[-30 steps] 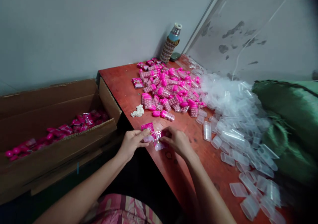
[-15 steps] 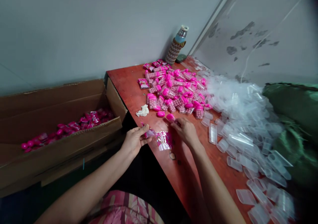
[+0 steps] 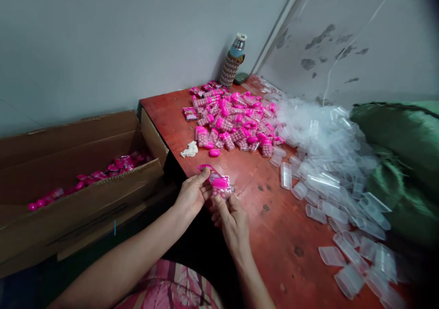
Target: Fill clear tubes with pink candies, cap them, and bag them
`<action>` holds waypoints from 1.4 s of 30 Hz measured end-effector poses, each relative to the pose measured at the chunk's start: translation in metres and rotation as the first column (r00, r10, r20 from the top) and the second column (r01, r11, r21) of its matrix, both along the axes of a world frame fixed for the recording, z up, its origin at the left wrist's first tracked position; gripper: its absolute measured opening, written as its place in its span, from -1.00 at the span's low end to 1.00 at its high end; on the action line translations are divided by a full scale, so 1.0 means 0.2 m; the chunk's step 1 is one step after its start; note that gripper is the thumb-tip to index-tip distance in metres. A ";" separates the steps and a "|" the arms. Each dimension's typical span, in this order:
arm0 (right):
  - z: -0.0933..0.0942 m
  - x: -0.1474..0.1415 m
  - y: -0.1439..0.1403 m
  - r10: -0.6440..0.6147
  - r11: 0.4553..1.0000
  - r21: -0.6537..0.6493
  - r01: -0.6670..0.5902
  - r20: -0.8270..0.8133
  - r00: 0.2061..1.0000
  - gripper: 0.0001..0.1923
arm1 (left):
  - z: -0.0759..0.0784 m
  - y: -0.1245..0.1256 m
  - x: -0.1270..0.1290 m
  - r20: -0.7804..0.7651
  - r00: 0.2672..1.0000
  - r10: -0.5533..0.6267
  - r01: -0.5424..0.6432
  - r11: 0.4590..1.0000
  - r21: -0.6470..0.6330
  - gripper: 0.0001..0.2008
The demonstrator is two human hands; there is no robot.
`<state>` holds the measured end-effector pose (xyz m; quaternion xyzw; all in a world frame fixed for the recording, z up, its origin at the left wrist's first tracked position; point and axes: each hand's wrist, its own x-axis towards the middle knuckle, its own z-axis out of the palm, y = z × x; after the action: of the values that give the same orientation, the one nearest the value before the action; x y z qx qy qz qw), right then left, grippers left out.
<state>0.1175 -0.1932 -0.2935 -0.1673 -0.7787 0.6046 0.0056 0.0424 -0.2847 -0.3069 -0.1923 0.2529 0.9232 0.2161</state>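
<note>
My left hand (image 3: 195,192) pinches a pink printed plastic sleeve (image 3: 210,172) over the table's front edge. In my right hand (image 3: 233,222) is a small clear candy container (image 3: 221,191) with a pink cap and pink balls inside. The container is held upright against the sleeve's printed part. Whether it is inside the sleeve or only in front of it, I cannot tell. Past my hands lies a pile of similar filled containers (image 3: 236,121). A loose pink cap (image 3: 214,152) sits nearest to me at the pile's front.
Empty clear tubes (image 3: 325,181) heap along the red table's (image 3: 274,226) right side, beside a green sack (image 3: 398,135). A cardboard box (image 3: 85,185) at left holds pink wrapped packs (image 3: 99,174). A crumpled white scrap (image 3: 190,150) and a bottle in a knitted cover (image 3: 233,64) stand farther back.
My right hand has come back from the pile's front edge with a filled container, to beside my left hand. The printed sleeve on the tabletop no longer shows there. The view has shifted slightly.
</note>
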 end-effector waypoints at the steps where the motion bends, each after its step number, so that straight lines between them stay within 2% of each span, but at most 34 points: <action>1: 0.00 0.00 0.00 -0.001 1.000 -0.012 0.001 -0.005 1.000 -0.72 | 0.01 0.01 0.01 -0.024 1.000 -0.012 0.012 1.000 -0.018 -0.80; 7: -0.02 -0.01 0.02 0.034 0.987 -0.155 -0.040 -0.041 0.999 -0.72 | 0.04 0.02 0.03 -0.200 0.972 -0.125 0.102 0.987 -0.122 -0.73; 11: -0.05 -0.01 0.02 -0.014 0.993 -0.121 0.008 -0.053 0.999 -0.72 | 0.05 0.03 0.03 -0.262 0.938 -0.229 0.182 0.965 -0.191 -0.71; 17: -0.06 -0.01 0.03 -0.023 0.999 -0.031 0.020 -0.080 0.997 -0.74 | 0.03 0.03 0.03 -0.237 0.918 -0.317 0.255 0.932 -0.258 -0.72; 20: -0.05 -0.01 0.04 0.026 0.991 -0.128 -0.037 -0.084 0.996 -0.75 | 0.03 0.01 0.01 -0.275 0.888 -0.368 0.292 0.914 -0.280 -0.73; 24: -0.05 -0.02 0.06 0.091 0.936 -0.333 -0.115 -0.086 0.992 -0.74 | 0.04 -0.02 -0.01 -0.328 0.827 -0.457 0.356 0.876 -0.325 -0.74; 26: -0.05 -0.02 0.06 0.067 0.950 -0.299 -0.091 -0.089 0.994 -0.74 | 0.04 -0.02 -0.02 -0.331 0.813 -0.479 0.366 0.863 -0.349 -0.74; 29: -0.05 -0.01 0.07 0.021 0.994 -0.103 -0.033 -0.114 0.993 -0.76 | 0.04 -0.01 -0.01 -0.305 0.842 -0.444 0.339 0.877 -0.340 -0.79; 31: -0.04 -0.01 0.08 0.005 1.000 -0.023 -0.008 -0.129 0.992 -0.77 | 0.04 0.00 0.01 -0.288 0.859 -0.424 0.328 0.887 -0.327 -0.81; 32: -0.04 -0.01 0.08 0.003 0.999 -0.036 -0.008 -0.128 0.992 -0.77 | 0.04 0.00 0.02 -0.289 0.857 -0.426 0.330 0.886 -0.326 -0.81; 34: -0.05 -0.02 0.07 0.015 0.985 -0.170 -0.033 -0.105 0.994 -0.75 | 0.04 0.01 0.04 -0.313 0.835 -0.453 0.355 0.877 -0.324 -0.78; 36: -0.06 -0.03 0.07 0.033 0.944 -0.325 -0.061 -0.089 0.995 -0.72 | 0.04 0.01 0.06 -0.344 0.810 -0.476 0.386 0.873 -0.298 -0.75; 38: -0.07 -0.04 0.06 0.030 0.912 -0.404 -0.069 -0.101 0.994 -0.74 | 0.03 0.01 0.07 -0.353 0.804 -0.477 0.411 0.877 -0.248 -0.76; 40: -0.07 -0.04 0.06 0.023 0.892 -0.447 -0.074 -0.119 0.993 -0.79 | 0.03 0.00 0.06 -0.338 0.821 -0.460 0.407 0.887 -0.219 -0.77; 42: -0.08 -0.03 0.05 0.014 0.865 -0.494 -0.082 -0.140 0.990 -0.78 | 0.02 -0.02 0.04 -0.309 0.867 -0.391 0.336 0.917 -0.215 -0.80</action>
<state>0.1123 -0.1826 -0.3087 -0.1034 -0.5980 0.7948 -0.0014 0.0512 -0.2888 -0.3028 0.0080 0.3890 0.8627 0.3231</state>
